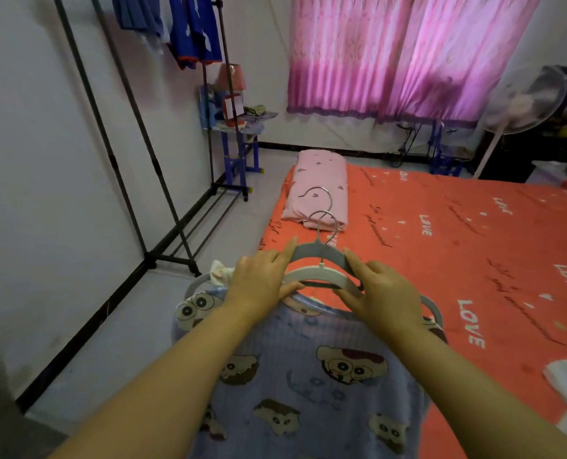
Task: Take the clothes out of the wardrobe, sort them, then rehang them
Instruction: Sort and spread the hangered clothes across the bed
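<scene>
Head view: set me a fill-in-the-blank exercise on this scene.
The left hand and right hand both grip the ___.
The word printed on the bed sheet is ___.
The curtain is coloured ___.
Clothes hang on the rack against the ___ wall.
Missing: hangers; LOVE; pink; left.

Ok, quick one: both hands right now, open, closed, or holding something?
Left hand: closed on the left side of the two stacked hangers.
Right hand: closed on their right side.
</scene>
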`<action>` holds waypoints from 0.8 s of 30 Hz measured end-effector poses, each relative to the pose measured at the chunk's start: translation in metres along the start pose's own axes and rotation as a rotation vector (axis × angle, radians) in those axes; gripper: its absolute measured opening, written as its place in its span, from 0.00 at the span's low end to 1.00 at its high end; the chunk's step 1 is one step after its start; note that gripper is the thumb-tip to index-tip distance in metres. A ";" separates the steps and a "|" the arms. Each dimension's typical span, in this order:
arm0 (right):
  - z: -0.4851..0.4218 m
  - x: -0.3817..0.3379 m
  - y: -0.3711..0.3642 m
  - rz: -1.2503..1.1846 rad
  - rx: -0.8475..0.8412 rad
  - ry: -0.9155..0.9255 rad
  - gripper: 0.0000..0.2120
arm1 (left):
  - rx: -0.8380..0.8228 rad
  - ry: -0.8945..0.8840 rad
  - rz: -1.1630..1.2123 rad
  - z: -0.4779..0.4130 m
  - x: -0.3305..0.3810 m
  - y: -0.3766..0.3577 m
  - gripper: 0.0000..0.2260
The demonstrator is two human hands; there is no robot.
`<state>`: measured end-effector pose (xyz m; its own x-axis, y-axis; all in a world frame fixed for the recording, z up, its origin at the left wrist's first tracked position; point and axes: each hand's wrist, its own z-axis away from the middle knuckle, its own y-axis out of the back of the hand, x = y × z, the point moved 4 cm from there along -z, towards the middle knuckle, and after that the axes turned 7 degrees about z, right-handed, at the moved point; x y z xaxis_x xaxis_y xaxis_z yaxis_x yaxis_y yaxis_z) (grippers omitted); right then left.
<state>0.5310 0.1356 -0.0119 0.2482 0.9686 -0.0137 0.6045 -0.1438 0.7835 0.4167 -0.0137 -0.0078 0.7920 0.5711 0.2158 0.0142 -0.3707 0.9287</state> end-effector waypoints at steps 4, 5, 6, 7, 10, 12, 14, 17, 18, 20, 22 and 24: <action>-0.014 0.016 -0.045 0.000 -0.124 -0.057 0.30 | -0.056 0.001 0.007 -0.035 -0.020 -0.037 0.36; -0.016 0.020 -0.055 0.010 -0.149 -0.075 0.31 | -0.068 -0.003 0.005 -0.043 -0.025 -0.047 0.36; -0.019 0.023 -0.066 0.023 -0.169 -0.086 0.31 | -0.080 -0.011 0.008 -0.052 -0.030 -0.057 0.36; -0.022 0.026 -0.078 0.038 -0.187 -0.095 0.32 | -0.095 -0.018 0.023 -0.060 -0.035 -0.068 0.36; -0.026 0.037 -0.114 0.090 -0.261 -0.128 0.33 | -0.153 -0.033 0.063 -0.085 -0.051 -0.104 0.35; -0.025 0.044 -0.141 0.106 -0.307 -0.142 0.34 | -0.188 -0.045 0.072 -0.097 -0.061 -0.133 0.36; -0.022 0.051 -0.169 0.126 -0.340 -0.150 0.34 | -0.216 -0.044 0.093 -0.107 -0.070 -0.163 0.35; -0.017 0.065 -0.214 0.140 -0.365 -0.153 0.34 | -0.239 -0.022 0.132 -0.119 -0.084 -0.209 0.34; -0.015 0.070 -0.231 0.128 -0.371 -0.156 0.34 | -0.240 -0.012 0.147 -0.123 -0.089 -0.224 0.34; -0.011 0.081 -0.270 0.106 -0.386 -0.153 0.33 | -0.237 0.014 0.164 -0.131 -0.099 -0.255 0.34; -0.007 0.091 -0.313 0.109 -0.426 -0.171 0.34 | -0.243 0.057 0.158 -0.140 -0.111 -0.290 0.33; 0.001 0.097 -0.355 0.122 -0.505 -0.244 0.34 | -0.261 0.118 0.124 -0.143 -0.124 -0.328 0.32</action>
<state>0.3413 0.2807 -0.2923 0.4978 0.8673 -0.0005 0.1391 -0.0792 0.9871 0.2265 0.1421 -0.2955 0.7010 0.6203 0.3519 -0.2475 -0.2512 0.9358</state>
